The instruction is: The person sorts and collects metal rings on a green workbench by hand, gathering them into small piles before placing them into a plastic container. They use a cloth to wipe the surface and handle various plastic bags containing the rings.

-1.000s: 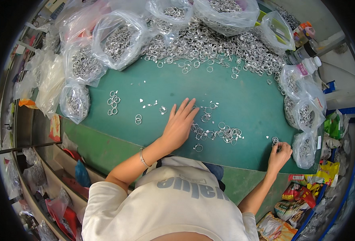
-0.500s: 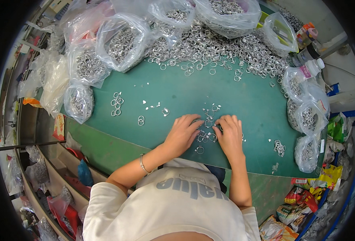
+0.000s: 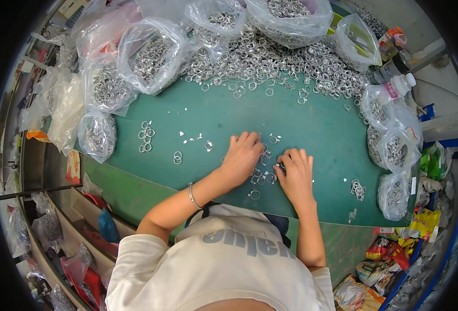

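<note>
My left hand (image 3: 243,157) lies palm down on the green table (image 3: 229,116), its fingers curled over a small scatter of metal rings (image 3: 262,176). My right hand (image 3: 294,174) rests right beside it on the same scatter, fingertips bent onto the rings; whether it pinches one I cannot tell. One ring (image 3: 254,194) lies just in front of my left wrist. A small stack of rings (image 3: 358,188) sits off to the right, apart from both hands.
A big heap of loose rings (image 3: 286,59) covers the table's far side. Clear plastic bags of rings (image 3: 151,57) stand at the back and left, more bags (image 3: 392,150) on the right. Small ring groups (image 3: 146,137) lie at the left. A white bottle (image 3: 397,85) stands far right.
My right hand came in from the right edge of the table, where it was at the small stack, to the scatter beside my left hand. My left hand shifted slightly and curled.
</note>
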The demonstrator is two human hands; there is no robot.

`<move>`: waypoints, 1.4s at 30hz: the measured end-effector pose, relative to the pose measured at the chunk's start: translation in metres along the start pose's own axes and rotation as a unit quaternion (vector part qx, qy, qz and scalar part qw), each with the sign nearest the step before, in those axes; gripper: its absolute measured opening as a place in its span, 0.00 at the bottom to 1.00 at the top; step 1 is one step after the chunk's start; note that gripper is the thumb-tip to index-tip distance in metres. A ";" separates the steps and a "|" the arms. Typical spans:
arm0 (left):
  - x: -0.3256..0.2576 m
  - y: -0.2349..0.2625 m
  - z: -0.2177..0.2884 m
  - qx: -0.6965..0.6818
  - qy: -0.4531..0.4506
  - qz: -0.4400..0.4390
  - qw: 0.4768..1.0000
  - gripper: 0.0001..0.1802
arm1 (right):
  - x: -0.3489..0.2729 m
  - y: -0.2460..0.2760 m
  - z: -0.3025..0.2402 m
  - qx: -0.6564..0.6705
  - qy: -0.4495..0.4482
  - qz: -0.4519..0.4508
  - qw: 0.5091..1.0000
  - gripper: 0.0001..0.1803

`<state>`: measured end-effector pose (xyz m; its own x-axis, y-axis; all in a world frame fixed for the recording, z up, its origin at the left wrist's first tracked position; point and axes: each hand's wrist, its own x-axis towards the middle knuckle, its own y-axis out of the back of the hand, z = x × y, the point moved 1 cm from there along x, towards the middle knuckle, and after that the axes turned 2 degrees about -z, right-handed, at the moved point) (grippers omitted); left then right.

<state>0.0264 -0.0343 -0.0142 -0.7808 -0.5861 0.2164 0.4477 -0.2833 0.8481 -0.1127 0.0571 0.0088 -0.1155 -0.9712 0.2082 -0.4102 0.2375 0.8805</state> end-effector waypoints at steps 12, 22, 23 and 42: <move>-0.014 0.010 0.017 -0.064 -0.025 0.012 0.998 0.12 | 0.029 -0.004 0.013 0.052 0.010 0.091 0.994 0.09; -0.026 0.007 0.013 -0.070 -0.084 -0.095 0.989 0.15 | 0.009 0.010 0.032 0.103 -0.015 0.055 0.993 0.06; -0.028 0.007 0.012 -0.092 -0.084 -0.081 0.989 0.17 | 0.002 0.015 0.034 0.111 -0.021 0.049 0.992 0.06; -0.042 0.017 0.009 -0.084 -0.084 -0.124 0.985 0.26 | -0.038 -0.001 0.039 0.170 0.021 -0.011 0.985 0.20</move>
<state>0.0628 -0.0075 -0.0046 -0.9298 -0.3538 0.1012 0.2888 -0.5312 0.7965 -0.1430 0.0949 -0.0167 -0.0683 -0.9744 0.2141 -0.6917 0.2009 0.6937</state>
